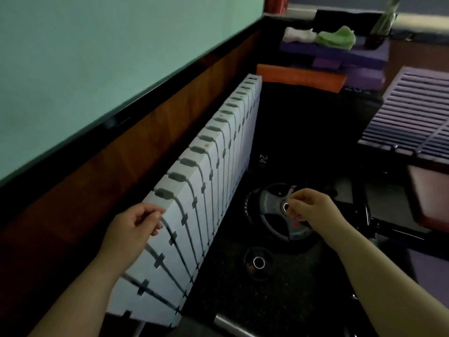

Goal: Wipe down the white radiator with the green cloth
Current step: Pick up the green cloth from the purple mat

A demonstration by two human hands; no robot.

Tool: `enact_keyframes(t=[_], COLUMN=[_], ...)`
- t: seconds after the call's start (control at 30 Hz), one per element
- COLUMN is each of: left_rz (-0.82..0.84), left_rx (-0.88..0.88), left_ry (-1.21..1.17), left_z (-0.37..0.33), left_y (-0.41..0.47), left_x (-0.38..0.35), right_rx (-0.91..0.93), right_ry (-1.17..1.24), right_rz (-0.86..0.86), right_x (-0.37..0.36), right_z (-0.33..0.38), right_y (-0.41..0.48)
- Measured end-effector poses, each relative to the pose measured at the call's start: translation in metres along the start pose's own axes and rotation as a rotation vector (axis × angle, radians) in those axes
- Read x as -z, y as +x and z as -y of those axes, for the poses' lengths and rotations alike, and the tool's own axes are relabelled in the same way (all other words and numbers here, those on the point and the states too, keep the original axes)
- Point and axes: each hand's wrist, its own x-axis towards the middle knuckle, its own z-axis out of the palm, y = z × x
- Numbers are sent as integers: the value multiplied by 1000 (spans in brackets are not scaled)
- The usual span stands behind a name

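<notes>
The white radiator [213, 171] runs along the wall from the lower left towards the upper middle, its top slots facing up. The green cloth [336, 38] lies crumpled far off at the top right on a stack of purple mats, beside a white cloth [298, 35]. My left hand [132, 231] hovers at the near end of the radiator with loosely curled fingers, holding nothing. My right hand [313, 210] hangs over a dark weight plate on the floor, fingers loosely curled and empty. Neither hand touches the cloth.
A large weight plate [274, 222] and a small one [258, 263] lie on the dark floor right of the radiator. An orange mat [301, 76] and purple mats [340, 57] are stacked beyond it. A slatted purple panel [413, 113] sits right; a bottle [384, 23] stands at the back.
</notes>
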Motion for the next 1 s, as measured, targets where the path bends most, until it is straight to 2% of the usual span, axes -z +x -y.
enact_keyframes(t=[0.33,0.47,0.6,0.87,1.0], left_rz=[299,393,451,377,371], left_rx=[-164,-180,-192,-240,-238], left_ry=[-5,-52,-47,-45,-72], left_z=[-39,-54,-57,-72,-91], left_y=[130,150,159,183,209], left_x=[-40,-68,-91,-103,-146], right_rx=[-146,-186,-170,-141,-116], right_ry=[72,101,112,186,157], right_rz=[-150,-170,-271,-305,-263], right_x=[20,36,51,62,91], right_z=[19,25,21,-5,-25], right_y=[36,28,28,70,122])
